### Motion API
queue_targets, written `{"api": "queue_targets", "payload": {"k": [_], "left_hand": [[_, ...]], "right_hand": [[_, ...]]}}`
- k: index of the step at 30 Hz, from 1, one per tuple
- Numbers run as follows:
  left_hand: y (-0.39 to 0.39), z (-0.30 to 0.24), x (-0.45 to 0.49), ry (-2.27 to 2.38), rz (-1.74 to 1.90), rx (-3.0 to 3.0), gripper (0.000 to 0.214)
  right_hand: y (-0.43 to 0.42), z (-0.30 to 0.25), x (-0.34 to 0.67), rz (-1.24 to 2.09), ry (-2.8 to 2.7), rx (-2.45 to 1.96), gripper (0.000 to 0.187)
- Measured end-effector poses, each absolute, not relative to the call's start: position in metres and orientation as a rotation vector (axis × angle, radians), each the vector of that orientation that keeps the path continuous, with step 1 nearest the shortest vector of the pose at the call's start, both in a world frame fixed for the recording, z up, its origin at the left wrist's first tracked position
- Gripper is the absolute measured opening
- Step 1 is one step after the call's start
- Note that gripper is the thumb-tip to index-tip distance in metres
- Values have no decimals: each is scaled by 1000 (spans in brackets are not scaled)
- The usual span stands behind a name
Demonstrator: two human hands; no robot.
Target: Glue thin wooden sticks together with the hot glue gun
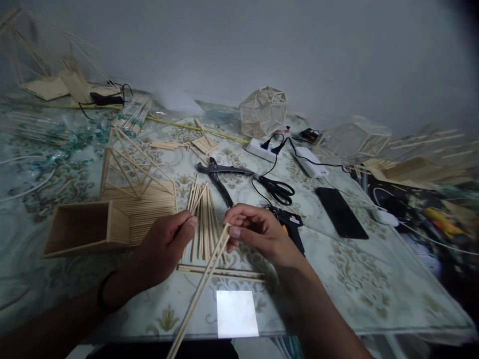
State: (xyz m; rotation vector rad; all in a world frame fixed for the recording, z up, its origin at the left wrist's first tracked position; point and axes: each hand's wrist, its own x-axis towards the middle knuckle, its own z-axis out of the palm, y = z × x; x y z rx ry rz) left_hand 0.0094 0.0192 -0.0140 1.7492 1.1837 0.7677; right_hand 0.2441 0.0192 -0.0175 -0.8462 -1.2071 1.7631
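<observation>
My right hand (258, 233) pinches the upper end of a pair of thin wooden sticks (202, 284) between thumb and fingers. The sticks lie side by side with small gaps between them and slant down to the bottom edge. To their left, my left hand (170, 244) is closed, thumb pressed on the curled fingers; what it holds, if anything, I cannot make out. Loose wooden sticks (204, 229) lie fanned out on the table behind and between my hands. Several more sticks (239, 273) lie crosswise beneath the held pair.
At left are a wooden box (80, 227) and a stick frame (138, 169). Pliers (220, 177), scissors (279, 189), a black glue gun (290, 222), a phone (341, 212) and a power strip (264, 149) lie beyond and right. A white square (237, 314) sits near the front edge.
</observation>
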Motion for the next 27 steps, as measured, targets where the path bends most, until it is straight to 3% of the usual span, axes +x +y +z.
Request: {"api": "queue_targets", "payload": {"k": [4, 13, 19, 23, 27], "left_hand": [[21, -14, 10, 1194, 756, 1745, 46], [28, -27, 9, 1201, 754, 1595, 17], [32, -35, 6, 1107, 789, 1762, 31], [32, -32, 8, 1049, 902, 1938, 26], [27, -18, 12, 1004, 750, 1828, 22]], "right_hand": [[21, -18, 248, 1739, -1241, -845, 21], [19, -18, 244, 1712, -1285, -856, 20], [21, -18, 245, 1673, -1304, -872, 19], [22, -18, 241, 1649, -1335, -899, 22], [22, -22, 236, 1661, -1356, -863, 20]]}}
